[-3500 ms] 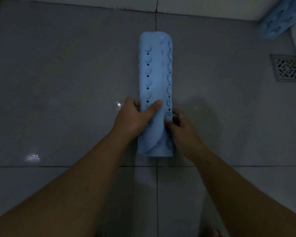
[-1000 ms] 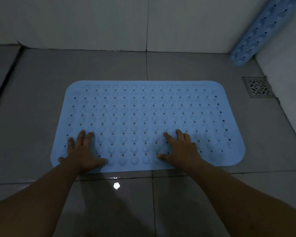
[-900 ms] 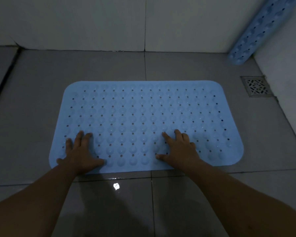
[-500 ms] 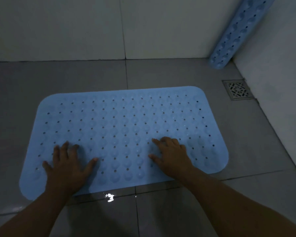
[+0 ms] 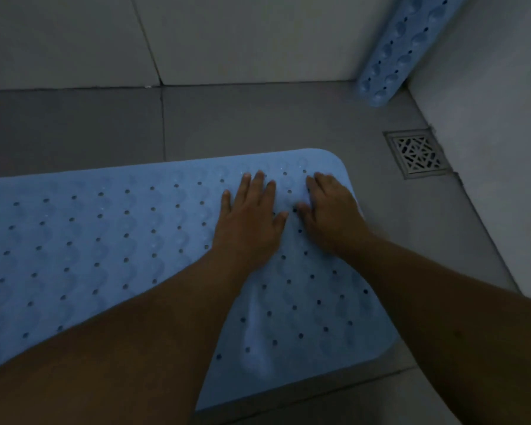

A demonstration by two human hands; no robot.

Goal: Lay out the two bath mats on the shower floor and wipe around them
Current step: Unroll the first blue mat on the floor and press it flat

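The blue bath mat [image 5: 111,240] lies spread flat on the grey tiled shower floor [image 5: 258,124], its holes and bumps facing up, and both hands are planted on its far right corner. The left hand [image 5: 252,222] lies palm down with fingers [image 5: 259,182] straight and slightly fanned, gripping nothing, just pressing the mat. Just beside it, thumbs almost touching, the right hand [image 5: 331,210] also lies flat, fingers extended and close together, their tips near the mat's rounded corner, holding nothing. Both forearms reach in from the near side, the left one crossing over the mat. Beyond the right fingertips, a square metal drain [image 5: 417,153] sits in the floor close to the right wall. Farther past it, the second mat [image 5: 402,47] stands rolled up, leaning in the corner where the two pale walls meet.
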